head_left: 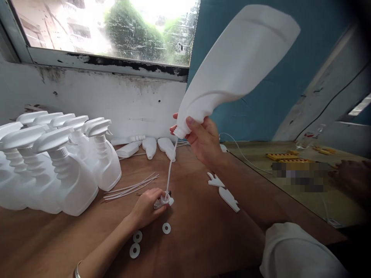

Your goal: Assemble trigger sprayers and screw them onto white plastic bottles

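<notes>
A white spray bottle (236,58) is tilted neck-down in the air, with my right hand (205,143) closed around its neck. My left hand (149,206), low over the brown table, pinches a small clear-and-white sprayer part (165,199). From that part a thin white dip tube (169,173) rises to the bottle's mouth; whether its tip sits inside cannot be made out. Near my left hand lie flat white washers: one washer (166,228) by itself and two more (136,243) side by side. A white trigger (215,180) and a white sprayer cover (228,199) rest right of centre.
Several white bottles with spray heads (66,177) stand in rows at the left. Loose thin tubes (130,189) lie beside them. Several white pieces (149,147) lie along the wall. At right, another person's hand (352,177) is near yellow parts (284,156) on a neighbouring table.
</notes>
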The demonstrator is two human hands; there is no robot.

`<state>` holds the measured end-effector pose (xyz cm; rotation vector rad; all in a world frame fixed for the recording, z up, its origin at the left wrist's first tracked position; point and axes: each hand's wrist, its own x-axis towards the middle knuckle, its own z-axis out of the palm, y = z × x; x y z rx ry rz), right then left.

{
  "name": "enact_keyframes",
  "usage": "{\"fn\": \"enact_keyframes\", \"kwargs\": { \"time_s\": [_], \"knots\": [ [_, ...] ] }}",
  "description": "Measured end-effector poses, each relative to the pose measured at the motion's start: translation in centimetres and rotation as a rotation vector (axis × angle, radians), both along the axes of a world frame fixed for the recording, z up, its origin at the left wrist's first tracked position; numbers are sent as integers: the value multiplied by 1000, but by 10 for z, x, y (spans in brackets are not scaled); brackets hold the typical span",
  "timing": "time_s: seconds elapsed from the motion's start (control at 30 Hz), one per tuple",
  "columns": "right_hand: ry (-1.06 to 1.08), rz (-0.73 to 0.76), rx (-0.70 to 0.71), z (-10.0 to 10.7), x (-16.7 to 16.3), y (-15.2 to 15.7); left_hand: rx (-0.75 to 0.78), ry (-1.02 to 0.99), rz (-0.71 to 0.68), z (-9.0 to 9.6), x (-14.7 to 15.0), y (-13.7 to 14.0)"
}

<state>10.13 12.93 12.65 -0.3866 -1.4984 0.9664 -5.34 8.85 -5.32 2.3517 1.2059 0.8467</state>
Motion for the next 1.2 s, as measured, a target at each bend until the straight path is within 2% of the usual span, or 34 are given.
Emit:
{"fn": "enact_keyframes", "kwargs": {
  "time_s": [0.1, 0.2, 0.3, 0.4, 0.5, 0.6, 0.77, 0.93, 1.1, 1.2],
  "knots": [
    [-30, 42, -46, -5, 0, -3, -4, -14, 1, 0, 0, 0],
    [-55, 77, -108, -23, 0, -5, -19, -34, -6, 1, 0, 0],
    [-98, 109, -225, -56, 1, -8, -55, -76, -21, 0, -1, 0],
    [-186, 100, -407, -98, 4, -14, -124, -194, -14, -2, 0, 1],
    [-254, 85, -464, -135, 11, -19, -214, -350, 10, -4, 2, 2],
    [-276, 65, -513, -159, 16, -20, -337, -426, -1, -7, 3, 5],
    [-213, 33, -576, -170, 20, -20, -446, -470, 26, -9, 3, 12],
    [-93, 19, -648, -169, 22, -21, -460, -573, 194, -1, 0, 12],
    [64, 178, -721, -170, 21, -24, -597, -842, 274, -1, 1, 10],
    [132, 282, -760, -174, 18, -28, -725, -975, 218, -3, 4, 10]
  ]
}}
